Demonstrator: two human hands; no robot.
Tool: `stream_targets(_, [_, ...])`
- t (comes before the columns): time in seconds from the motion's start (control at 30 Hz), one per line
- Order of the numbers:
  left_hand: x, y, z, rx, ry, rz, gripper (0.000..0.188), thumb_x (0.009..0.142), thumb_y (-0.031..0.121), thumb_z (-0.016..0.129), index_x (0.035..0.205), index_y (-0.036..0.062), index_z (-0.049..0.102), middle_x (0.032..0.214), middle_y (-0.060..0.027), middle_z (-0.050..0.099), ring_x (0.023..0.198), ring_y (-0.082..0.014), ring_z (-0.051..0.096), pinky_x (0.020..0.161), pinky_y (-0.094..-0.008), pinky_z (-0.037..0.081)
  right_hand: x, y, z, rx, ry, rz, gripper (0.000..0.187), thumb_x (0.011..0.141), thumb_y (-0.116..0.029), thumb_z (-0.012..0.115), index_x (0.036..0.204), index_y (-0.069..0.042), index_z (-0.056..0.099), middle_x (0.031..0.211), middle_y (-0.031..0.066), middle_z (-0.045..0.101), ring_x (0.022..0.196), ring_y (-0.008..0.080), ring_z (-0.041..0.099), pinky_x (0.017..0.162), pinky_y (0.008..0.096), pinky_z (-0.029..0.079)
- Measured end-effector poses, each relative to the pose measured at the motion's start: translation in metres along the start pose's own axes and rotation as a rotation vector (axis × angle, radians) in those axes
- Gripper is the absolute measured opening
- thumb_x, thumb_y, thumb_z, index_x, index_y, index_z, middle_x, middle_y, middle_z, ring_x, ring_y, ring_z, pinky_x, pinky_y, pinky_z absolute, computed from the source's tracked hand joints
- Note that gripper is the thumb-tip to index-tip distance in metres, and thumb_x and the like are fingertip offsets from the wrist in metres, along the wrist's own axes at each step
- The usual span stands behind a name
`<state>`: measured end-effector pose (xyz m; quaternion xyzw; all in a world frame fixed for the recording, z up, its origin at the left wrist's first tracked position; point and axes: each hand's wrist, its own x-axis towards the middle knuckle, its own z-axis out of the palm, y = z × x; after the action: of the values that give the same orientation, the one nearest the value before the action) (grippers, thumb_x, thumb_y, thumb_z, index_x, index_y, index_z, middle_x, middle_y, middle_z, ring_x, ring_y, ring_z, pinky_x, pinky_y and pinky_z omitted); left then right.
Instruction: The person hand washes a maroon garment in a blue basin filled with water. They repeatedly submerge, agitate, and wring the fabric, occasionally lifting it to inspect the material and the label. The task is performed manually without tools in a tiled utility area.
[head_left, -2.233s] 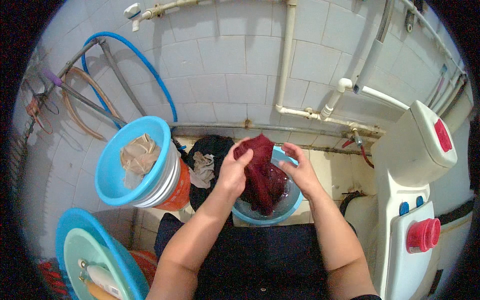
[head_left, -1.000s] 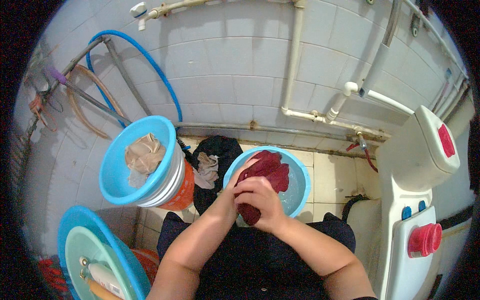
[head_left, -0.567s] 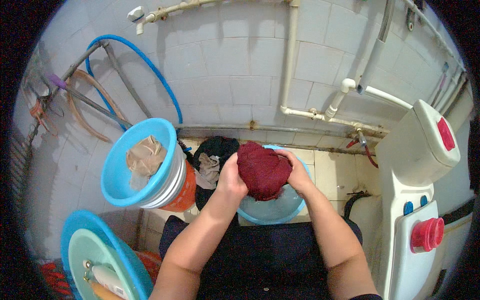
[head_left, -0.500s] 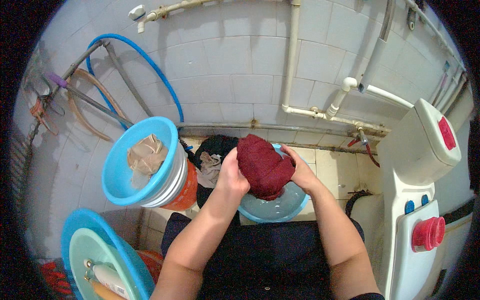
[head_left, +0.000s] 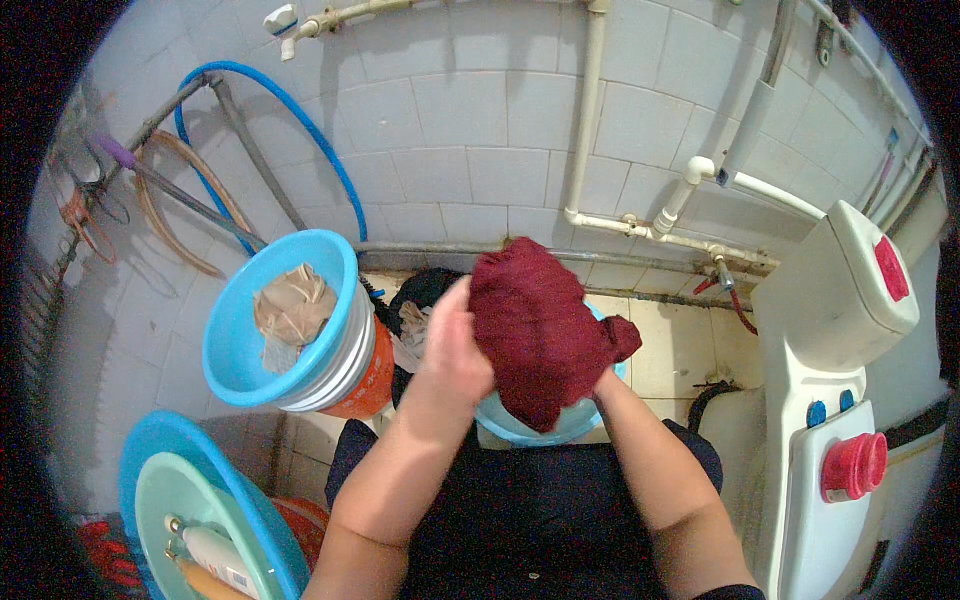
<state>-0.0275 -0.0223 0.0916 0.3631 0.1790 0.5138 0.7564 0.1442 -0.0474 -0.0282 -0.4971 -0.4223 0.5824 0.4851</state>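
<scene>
A wet-looking maroon knitted cloth, bunched up, hangs between my two hands above a light blue basin on the floor. My left hand, slightly blurred, grips the cloth along its left side. Of my right hand only the part near the wrist shows at the cloth's lower right; the cloth covers its fingers. One end of the cloth sticks out to the right above that wrist. The cloth hides most of the basin and whatever it contains.
Dark and beige clothes lie behind my left hand. Left, a blue basin with a beige cloth tops a bucket stack. Nearer stand nested tubs with bottles. A toilet stands right; pipes run along the tiled wall.
The maroon cloth has spread and now reaches higher, lower and farther right. My right hand has moved down and behind it, so its fingers no longer show.
</scene>
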Motion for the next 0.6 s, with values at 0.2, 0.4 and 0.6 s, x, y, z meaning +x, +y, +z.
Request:
stream_targets(0.2, [0.026,0.011,-0.070,-0.290,0.302,-0.199,0.025,0.089,0.017,0.042,0.103,0.0004,0.055,0.105,-0.0130,0.060,0.098,-0.0267,0.057,0.089,-0.0421,0.043,0.014,-0.004,-0.020,0.664,0.272,0.052,0.028,0.089,-0.022,0.052,0.113,-0.009,0.052,0.117,0.0079,0.053,0.106,0.0246,0.051,0.092,0.0394,0.041])
stream_targets(0.4, [0.029,-0.025,-0.117,0.077,0.500,-0.304,0.056,0.088,0.026,0.053,0.136,0.0163,0.025,0.137,-0.0116,0.033,0.125,-0.0260,0.034,0.100,-0.0577,0.022,0.003,-0.034,-0.025,0.866,0.359,-0.201,0.029,0.089,-0.023,0.048,0.114,-0.008,0.050,0.116,0.0100,0.053,0.105,0.0257,0.051,0.092,0.0415,0.042])
stream_targets(0.6, [0.016,-0.054,-0.092,0.133,0.424,-0.576,0.076,0.086,0.048,0.050,0.143,0.0219,0.006,0.149,-0.0030,-0.002,0.135,-0.0379,-0.002,0.095,-0.0717,0.013,-0.004,-0.060,-0.009,0.981,0.254,-0.307,0.034,0.091,-0.026,0.044,0.120,-0.010,0.048,0.118,0.0101,0.053,0.106,0.0276,0.053,0.091,0.0437,0.044])
